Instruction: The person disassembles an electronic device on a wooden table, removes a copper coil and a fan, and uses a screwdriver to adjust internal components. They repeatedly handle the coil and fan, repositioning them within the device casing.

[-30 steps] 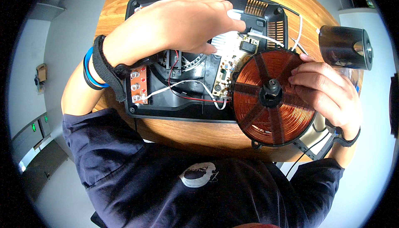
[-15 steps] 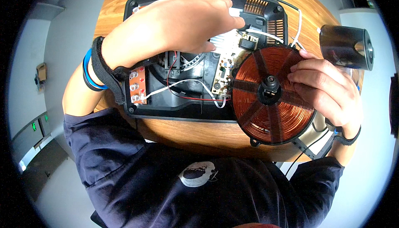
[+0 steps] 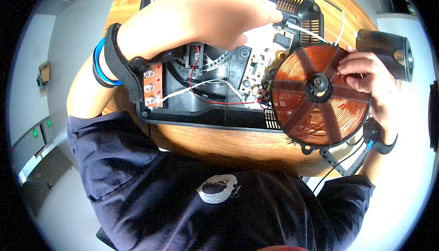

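A round copper induction coil (image 3: 292,95) with a black spoked frame leans over the right edge of an open black appliance housing (image 3: 192,119). My right hand (image 3: 369,79) grips the coil's right rim, thumb and fingers closed at its edge. My left hand (image 3: 224,13) is over the upper middle of the housing, back up, fingers curled downward; what lies under them is hidden. Beside its thumb is a pale circuit board (image 3: 250,78). An orange LED board (image 3: 154,86) sits at the housing's left side. Partly under my left forearm is a fan (image 3: 212,59).
Red and white wires (image 3: 215,82) run from the LED board toward the circuit board. A white cable (image 3: 342,24) loops near the upper right vents. A black cylinder (image 3: 383,54) lies right of the coil. All this is on a wood-grain table (image 3: 206,146).
The coil has moved rightward with my right hand and exposes more of the circuit board and the vents at the lower edge. My left hand stays over the housing. The view has shifted slightly.
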Available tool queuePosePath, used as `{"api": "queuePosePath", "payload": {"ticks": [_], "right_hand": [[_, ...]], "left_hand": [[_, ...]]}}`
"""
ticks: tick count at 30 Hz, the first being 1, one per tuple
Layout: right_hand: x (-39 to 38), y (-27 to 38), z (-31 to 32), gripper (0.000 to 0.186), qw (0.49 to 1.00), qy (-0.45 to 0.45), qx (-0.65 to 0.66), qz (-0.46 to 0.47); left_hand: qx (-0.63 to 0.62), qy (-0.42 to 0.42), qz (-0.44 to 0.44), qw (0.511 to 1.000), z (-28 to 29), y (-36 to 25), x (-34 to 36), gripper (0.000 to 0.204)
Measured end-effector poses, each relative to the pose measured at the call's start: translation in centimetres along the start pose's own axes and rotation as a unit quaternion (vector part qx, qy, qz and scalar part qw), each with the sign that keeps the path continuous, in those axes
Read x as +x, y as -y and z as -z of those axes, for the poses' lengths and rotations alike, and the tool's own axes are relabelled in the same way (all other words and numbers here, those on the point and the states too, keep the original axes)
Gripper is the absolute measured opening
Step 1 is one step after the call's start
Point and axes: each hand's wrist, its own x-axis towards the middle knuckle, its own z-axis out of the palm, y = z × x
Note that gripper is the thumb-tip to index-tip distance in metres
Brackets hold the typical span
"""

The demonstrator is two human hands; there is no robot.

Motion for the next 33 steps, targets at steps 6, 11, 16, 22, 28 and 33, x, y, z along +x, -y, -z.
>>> {"api": "queuePosePath", "payload": {"ticks": [6,11,16,22,28,33], "right_hand": [[-0.3,-1.6,0.2,0.019,1.000,-0.009,-0.001,-0.004],[-0.4,-2.1,0.2,0.026,1.000,-0.010,-0.016,-0.007],[-0.6,-1.8,0.4,0.029,0.999,-0.007,-0.032,-0.008],[-0.4,-1.1,0.4,0.026,1.000,-0.001,-0.025,-0.004],[0.0,-0.5,0.7,0.017,0.999,0.008,-0.032,0.010],[0.2,-0.5,0.9,0.018,0.999,-0.011,-0.033,0.014]], "left_hand": [[0.011,-0.007,-0.001,1.000,-0.6,0.1,-0.2,0.057],[0.039,-0.033,0.002,0.999,-1.7,0.5,0.2,0.056],[0.061,-0.110,-0.057,0.990,-2.3,1.2,0.1,0.049],[0.044,-0.115,-0.068,0.990,-2.8,1.3,-0.2,0.047],[0.030,-0.159,-0.088,0.983,-2.8,0.9,-0.5,0.051],[0.028,-0.123,-0.064,0.990,-1.6,0.8,-0.7,0.052]]}}
